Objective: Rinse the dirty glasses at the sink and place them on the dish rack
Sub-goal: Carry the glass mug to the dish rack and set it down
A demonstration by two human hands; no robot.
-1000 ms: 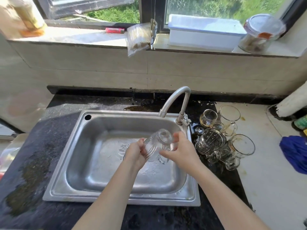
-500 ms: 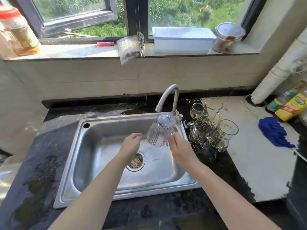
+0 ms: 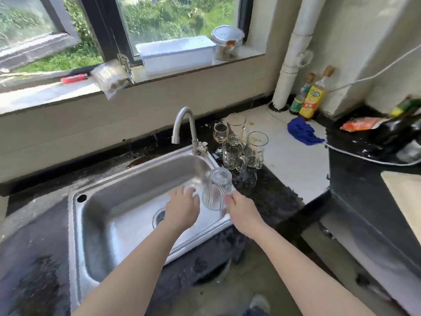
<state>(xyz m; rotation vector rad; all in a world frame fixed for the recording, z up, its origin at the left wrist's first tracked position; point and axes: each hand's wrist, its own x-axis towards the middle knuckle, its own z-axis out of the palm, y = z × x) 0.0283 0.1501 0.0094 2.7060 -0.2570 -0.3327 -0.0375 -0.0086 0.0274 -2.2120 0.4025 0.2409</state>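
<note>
While the right hand point(image 3: 244, 212) grips a blurred glass point(image 3: 216, 191),
the left hand point(image 3: 182, 209) hangs loose-fingered; the right fingers are mostly hidden.

The single head-worn camera looks forward and down, close over the sink point(image 3: 95, 201) and counter point(image 3: 284, 156).

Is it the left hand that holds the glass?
No, the right hand grips the glass while the left hand is open over the sink.

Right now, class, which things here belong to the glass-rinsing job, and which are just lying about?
Job: glass, held in right hand; sink; tap; dirty glasses beside the sink.
Lying about: blue cloth; bottles; white tub; jar.
</note>
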